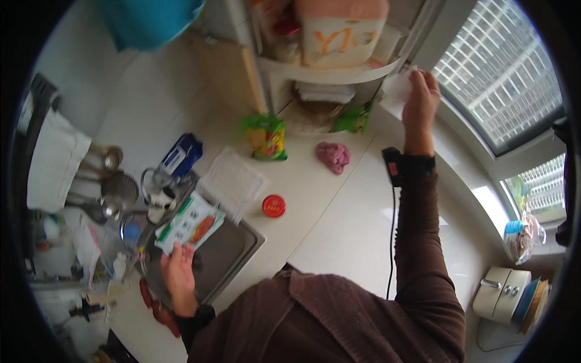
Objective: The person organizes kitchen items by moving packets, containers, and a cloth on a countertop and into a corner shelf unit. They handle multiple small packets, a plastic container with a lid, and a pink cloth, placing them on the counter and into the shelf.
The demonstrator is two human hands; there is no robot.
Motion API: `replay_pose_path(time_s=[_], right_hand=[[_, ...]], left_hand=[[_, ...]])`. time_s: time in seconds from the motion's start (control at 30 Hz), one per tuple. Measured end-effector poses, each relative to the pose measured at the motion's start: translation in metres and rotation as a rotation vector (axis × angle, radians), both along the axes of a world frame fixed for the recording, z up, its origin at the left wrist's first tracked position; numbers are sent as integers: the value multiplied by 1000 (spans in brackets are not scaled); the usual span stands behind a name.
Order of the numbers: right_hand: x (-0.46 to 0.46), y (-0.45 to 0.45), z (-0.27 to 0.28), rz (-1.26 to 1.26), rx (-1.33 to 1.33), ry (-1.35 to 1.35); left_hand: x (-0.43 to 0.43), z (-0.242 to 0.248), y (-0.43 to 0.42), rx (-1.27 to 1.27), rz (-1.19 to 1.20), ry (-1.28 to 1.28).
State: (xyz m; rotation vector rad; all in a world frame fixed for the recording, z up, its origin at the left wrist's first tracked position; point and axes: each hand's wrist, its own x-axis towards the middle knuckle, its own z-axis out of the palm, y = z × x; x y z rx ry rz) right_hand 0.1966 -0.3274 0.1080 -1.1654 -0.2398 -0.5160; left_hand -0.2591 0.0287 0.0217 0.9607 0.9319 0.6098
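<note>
My left hand [178, 275] holds the lower end of a white and green food packet [188, 225] that bears writing and a picture of food. The packet is above the stainless steel sink [247, 240]. At the upper right, my right hand [421, 102] pinches a thin white sheet [396, 93], perhaps a tissue, beside the window frame. Behind the sink, a white cloth [233, 181] lies flat on the counter. A red round lid [274, 206] sits to the right of the sink.
A crumpled pink cloth [334, 157] and a green and yellow bag [265, 138] rest on the counter [317, 204] before a corner shelf [331, 75]. Ladles and skimmers [119, 186] hang at the left. A cream appliance [501, 292] stands far right.
</note>
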Motion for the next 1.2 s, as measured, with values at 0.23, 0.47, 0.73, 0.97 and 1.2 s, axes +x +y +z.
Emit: replay_pose_path(time_s=[0.23,0.47,0.73,0.97,1.2], right_hand=[[-122,29,-35,529,-275,352],[-222,122,-75,800,-866,-131],[-266,178,-83,1120,-542,117],[-286,183,-97,1057,-508,246],[-308,179,-103,895,-488,78]], left_hand=[[8,20,-3,-33,-144,-203],[17,29,-23,-48,-273,-232],[2,22,-41,24,-314,-241],[-24,11,-38,-25,-353,-385],[-32,-7,-37,-154,-263,-509]])
